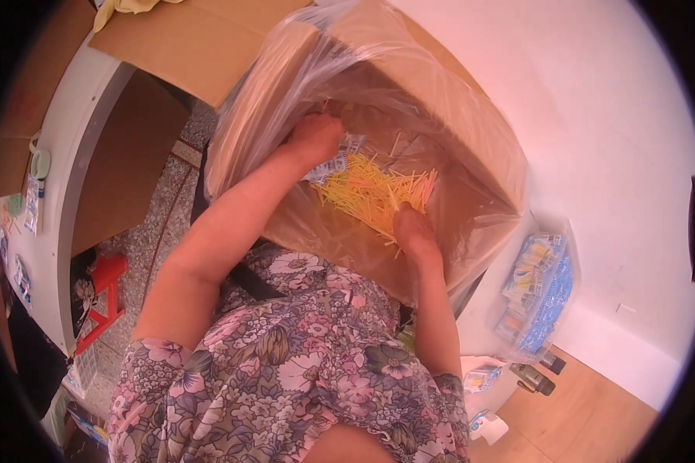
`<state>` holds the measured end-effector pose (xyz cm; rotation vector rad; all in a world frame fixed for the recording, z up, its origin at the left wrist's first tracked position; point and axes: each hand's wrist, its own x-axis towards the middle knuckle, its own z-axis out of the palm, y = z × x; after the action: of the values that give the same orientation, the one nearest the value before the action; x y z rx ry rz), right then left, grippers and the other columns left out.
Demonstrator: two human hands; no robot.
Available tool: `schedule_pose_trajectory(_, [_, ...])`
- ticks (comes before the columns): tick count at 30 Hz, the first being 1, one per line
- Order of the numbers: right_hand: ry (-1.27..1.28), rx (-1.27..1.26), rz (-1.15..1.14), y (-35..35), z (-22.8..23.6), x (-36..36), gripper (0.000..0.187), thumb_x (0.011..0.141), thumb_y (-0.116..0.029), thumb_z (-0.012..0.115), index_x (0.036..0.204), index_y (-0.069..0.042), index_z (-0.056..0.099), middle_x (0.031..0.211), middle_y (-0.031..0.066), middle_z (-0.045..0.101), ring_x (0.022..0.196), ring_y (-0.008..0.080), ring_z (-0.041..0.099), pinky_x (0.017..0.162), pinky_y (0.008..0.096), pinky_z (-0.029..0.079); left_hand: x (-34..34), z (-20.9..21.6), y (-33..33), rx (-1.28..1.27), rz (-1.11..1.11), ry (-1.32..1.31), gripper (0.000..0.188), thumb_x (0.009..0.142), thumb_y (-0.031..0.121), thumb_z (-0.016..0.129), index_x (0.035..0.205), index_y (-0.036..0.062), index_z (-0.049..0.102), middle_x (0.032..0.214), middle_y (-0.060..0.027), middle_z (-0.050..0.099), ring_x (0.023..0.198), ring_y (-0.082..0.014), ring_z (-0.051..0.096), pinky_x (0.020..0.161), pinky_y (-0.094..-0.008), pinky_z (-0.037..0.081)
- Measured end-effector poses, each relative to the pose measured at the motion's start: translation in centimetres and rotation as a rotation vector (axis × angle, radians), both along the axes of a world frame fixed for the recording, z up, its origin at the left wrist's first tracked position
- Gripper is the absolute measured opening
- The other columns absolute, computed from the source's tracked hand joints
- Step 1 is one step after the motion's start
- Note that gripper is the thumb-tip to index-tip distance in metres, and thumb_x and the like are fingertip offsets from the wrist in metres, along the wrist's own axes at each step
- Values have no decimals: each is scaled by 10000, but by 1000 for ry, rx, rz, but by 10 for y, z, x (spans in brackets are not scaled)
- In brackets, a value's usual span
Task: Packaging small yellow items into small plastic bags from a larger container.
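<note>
A cardboard box point(471, 108) lined with a clear plastic bag point(286, 58) stands open before me, and both my hands reach inside. A heap of thin yellow and orange sticks point(363, 193) lies at its bottom. My right hand point(415, 230) is at the heap's right side, its fingers closed on a few of the sticks. Further up and to the left, my left hand point(316, 139) is curled closed beside small printed clear packets point(333, 166). Whatever lies within its fingers is hidden.
A clear bag of blue printed packets point(537, 293) stands right of the box. A dark bottle point(531, 380) lies below it. On the left are a white table point(62, 231) with small packets, a red plastic frame point(106, 297) and cardboard point(185, 46).
</note>
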<state>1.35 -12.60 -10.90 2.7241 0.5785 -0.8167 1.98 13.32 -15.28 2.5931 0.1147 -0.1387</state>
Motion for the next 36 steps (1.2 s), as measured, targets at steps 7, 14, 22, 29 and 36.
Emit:
schedule_pose_trajectory(7, [403, 1161, -1078, 3, 7, 36, 142, 907, -178, 473, 822, -72, 517, 645, 12, 501, 517, 152, 519, 450, 303, 476, 2, -1, -6, -303, 56, -125, 78, 721, 111, 585, 726, 50, 632, 723, -160, 622, 701, -300, 622, 620, -396, 467])
schedule_pose_trajectory(14, [315, 1415, -1023, 30, -14, 89, 168, 903, -245, 533, 838, -96, 492, 631, -4, 487, 486, 118, 483, 422, 269, 445, 2, -3, -9, -816, 75, 5, 160, 834, 161, 583, 796, 10, 621, 629, -41, 571, 597, -98, 494, 570, -298, 415])
schedule_pose_trajectory(22, [375, 1414, -1112, 33, -5, 85, 203, 927, -302, 488, 869, -112, 446, 640, -6, 469, 456, 68, 380, 378, 212, 288, 5, -5, -1, -877, 136, 41, 165, 828, 174, 586, 818, 16, 631, 623, -42, 582, 601, -75, 485, 570, -286, 418])
schedule_pose_trajectory(29, [377, 1873, -1230, 54, 9, 50, 197, 939, -279, 466, 827, -128, 406, 639, -11, 432, 508, 74, 362, 436, 205, 291, -8, 30, -13, -1299, -316, 395, 130, 810, 111, 641, 888, 8, 653, 783, 17, 622, 752, -52, 534, 723, -218, 429])
schedule_pose_trajectory(36, [454, 2064, -934, 74, -8, 21, 241, 944, -270, 462, 794, -93, 397, 649, 15, 439, 547, 95, 389, 488, 235, 344, -18, 22, -40, -1484, -288, 528, 148, 798, 117, 657, 880, -7, 665, 842, -6, 639, 795, -69, 546, 773, -230, 428])
